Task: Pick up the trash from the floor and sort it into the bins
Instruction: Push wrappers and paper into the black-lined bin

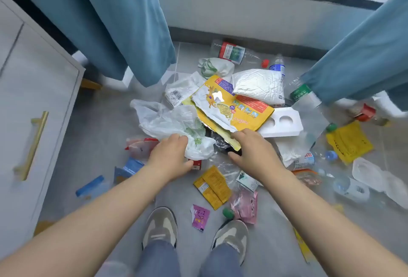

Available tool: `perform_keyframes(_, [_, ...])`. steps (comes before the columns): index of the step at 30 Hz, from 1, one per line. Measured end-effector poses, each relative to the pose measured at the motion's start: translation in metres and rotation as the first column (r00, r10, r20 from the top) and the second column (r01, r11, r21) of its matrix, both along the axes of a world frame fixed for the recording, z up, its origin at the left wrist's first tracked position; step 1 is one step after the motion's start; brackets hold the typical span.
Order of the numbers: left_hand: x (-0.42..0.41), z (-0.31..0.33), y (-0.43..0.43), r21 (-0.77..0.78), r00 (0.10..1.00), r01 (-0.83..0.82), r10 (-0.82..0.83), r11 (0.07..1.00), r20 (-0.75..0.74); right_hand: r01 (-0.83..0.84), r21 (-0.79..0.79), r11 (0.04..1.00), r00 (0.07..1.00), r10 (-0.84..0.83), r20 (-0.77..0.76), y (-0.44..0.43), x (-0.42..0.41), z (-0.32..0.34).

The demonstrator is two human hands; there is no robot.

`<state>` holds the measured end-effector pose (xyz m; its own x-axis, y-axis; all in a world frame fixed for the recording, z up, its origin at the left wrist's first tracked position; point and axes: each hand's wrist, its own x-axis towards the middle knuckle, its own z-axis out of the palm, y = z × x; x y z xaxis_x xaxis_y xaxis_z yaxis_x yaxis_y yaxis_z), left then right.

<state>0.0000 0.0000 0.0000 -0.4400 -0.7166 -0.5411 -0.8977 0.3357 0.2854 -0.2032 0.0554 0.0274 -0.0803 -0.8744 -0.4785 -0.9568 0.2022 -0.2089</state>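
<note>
A heap of trash covers the grey floor in front of me. My left hand [170, 153] grips the near end of a crumpled white plastic bag [163, 120]. My right hand [251, 147] has its fingers curled over the near edge of a large yellow snack wrapper [240, 109], with the thumb spread below; it looks closed on that edge. Behind the wrapper lie a white foil pouch [259, 85], a white foam tray [281, 123] and several clear bottles, one with a red label [231, 52]. No bins are in view.
Small sachets lie near my shoes: yellow [213, 187], pink [245, 207], magenta [200, 217]. A yellow packet [348, 142] and clear plastic containers are at the right. A white cabinet [31, 104] stands at the left. Blue curtains [123, 18] hang on both sides below a window.
</note>
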Motion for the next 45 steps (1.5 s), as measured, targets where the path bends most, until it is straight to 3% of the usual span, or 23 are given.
perform_keyframes(9, [-0.003,-0.060,-0.007,-0.046,1.000,0.020,-0.021,0.999,-0.021,0.165,-0.134,0.977,0.986,-0.158,0.061,-0.011,0.004,-0.046])
perform_keyframes(17, [0.015,-0.084,-0.003,-0.016,0.999,-0.004,0.003,1.000,-0.036,0.169,-0.163,0.972,0.984,-0.159,0.074,-0.001,-0.001,-0.071])
perform_keyframes(26, [0.048,-0.070,0.032,-0.277,0.976,-0.084,0.023,0.957,-0.219,0.139,-0.216,0.966,0.990,-0.133,0.043,0.008,0.006,-0.078])
perform_keyframes(36, [0.042,-0.090,0.024,-0.151,0.994,0.009,-0.025,0.989,-0.105,0.127,-0.132,0.983,0.991,-0.131,-0.021,-0.002,0.000,-0.088])
perform_keyframes(42, [0.035,-0.097,0.012,-0.115,0.998,0.001,-0.007,0.993,-0.059,0.141,-0.191,0.971,0.987,-0.123,0.102,-0.026,0.027,-0.081])
perform_keyframes(45, [0.036,-0.099,0.012,-0.096,0.999,0.004,-0.008,0.995,-0.041,0.145,-0.136,0.980,0.989,-0.144,0.017,-0.036,0.034,-0.092])
